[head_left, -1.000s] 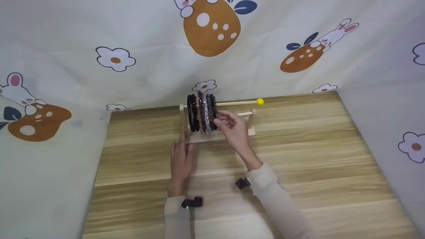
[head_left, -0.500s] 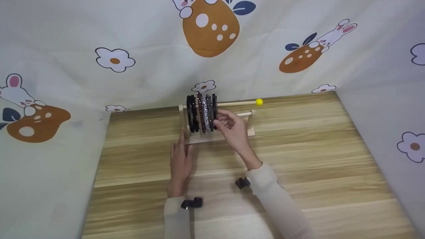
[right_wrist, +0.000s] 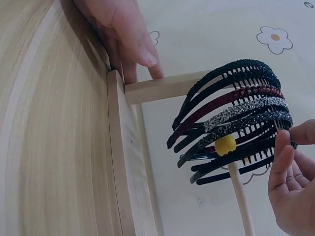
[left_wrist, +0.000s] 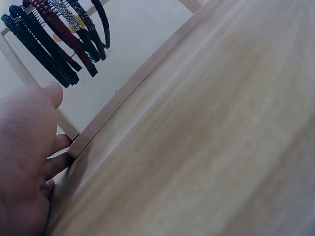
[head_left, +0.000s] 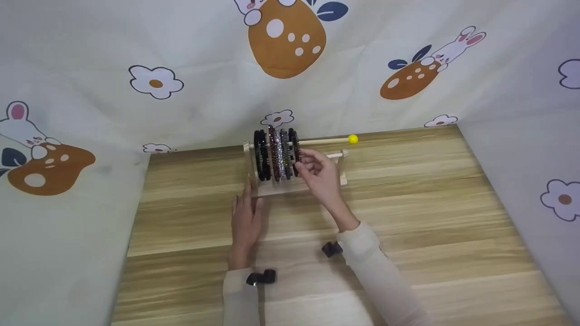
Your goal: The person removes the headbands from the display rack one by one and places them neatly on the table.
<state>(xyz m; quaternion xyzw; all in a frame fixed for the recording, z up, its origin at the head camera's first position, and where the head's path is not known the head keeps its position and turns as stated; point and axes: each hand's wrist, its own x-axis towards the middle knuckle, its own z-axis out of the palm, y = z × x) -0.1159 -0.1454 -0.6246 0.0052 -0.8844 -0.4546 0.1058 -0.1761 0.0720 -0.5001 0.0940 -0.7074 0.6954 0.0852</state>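
Several glittery headbands (head_left: 280,156), in black, dark red and silver, hang in a row on the upper rod (head_left: 324,141) of a wooden stand (head_left: 276,189). My right hand (head_left: 322,179) pinches the outermost dark headband (head_left: 297,146) between thumb and fingers, at the right end of the row. Comb teeth show along the headbands' inner sides in the right wrist view. My left hand (head_left: 246,224) rests at the stand's front left corner. Its fingers (left_wrist: 60,164) touch the base and the upright there.
A yellow ball (head_left: 353,139) caps the rod's right end. Below it, a second rod (head_left: 336,155) runs to the right upright. The stand sits near the back edge of the wood-grain table (head_left: 430,203), before a printed cloth (head_left: 204,40).
My right hand has slid slightly right with the outermost headband, and a small gap shows in the row. My left hand stays at the stand's corner.
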